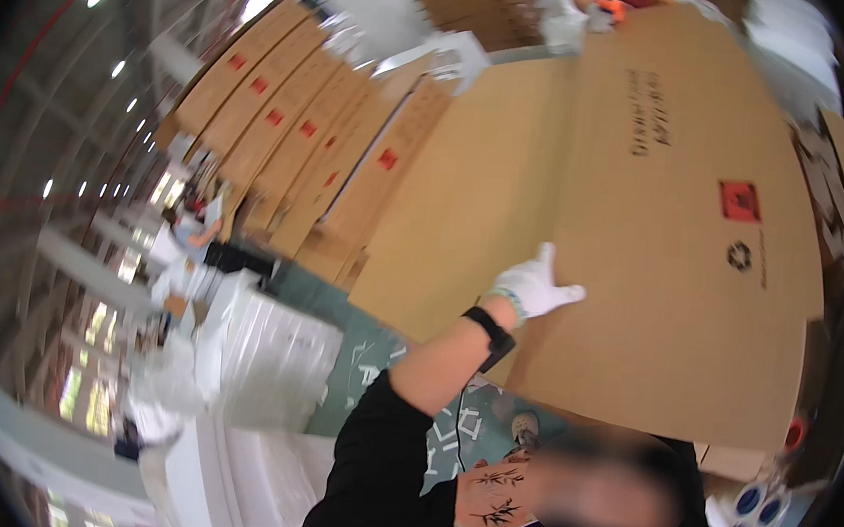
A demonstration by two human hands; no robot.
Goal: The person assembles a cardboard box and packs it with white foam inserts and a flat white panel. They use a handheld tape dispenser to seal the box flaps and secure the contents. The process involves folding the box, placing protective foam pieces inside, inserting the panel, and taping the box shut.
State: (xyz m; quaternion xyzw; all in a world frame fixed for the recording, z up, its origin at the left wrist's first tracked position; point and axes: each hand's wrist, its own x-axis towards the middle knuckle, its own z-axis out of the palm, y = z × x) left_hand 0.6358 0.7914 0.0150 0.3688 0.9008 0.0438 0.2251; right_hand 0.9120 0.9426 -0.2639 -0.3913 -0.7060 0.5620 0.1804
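1. Our left hand [540, 286], white-gloved, is spread open, thumb out to the right, and lies on the large brown cardboard; it grips nothing that we can see. Our right hand is not visible, so we cannot tell how far open it is or what it has hold of.

2. We have the printed cardboard panel [674, 245] stretched out ahead and to our right, bearing a red square label [740, 201] and a dark recycling mark [739, 256]. Beside it on our left is a plain cardboard panel [480, 178]; our palm is near the line where the two meet. Whether they are one piece, we cannot tell.

3. At the far end, another person's gloved hand [599, 20] is by the printed panel, with an orange object [616, 10] at it; how firmly it is held is too small to make out.

4. As for progress, we judge this cardboard to be partway through handling: it is laid out broad and flat, and we see no tape along the meeting line. Any closing or fastening therefore looks undone, though how much remains is unclear.

5. To our left, a row of cartons [291, 101] with red labels stands side by side; we judge those further along.
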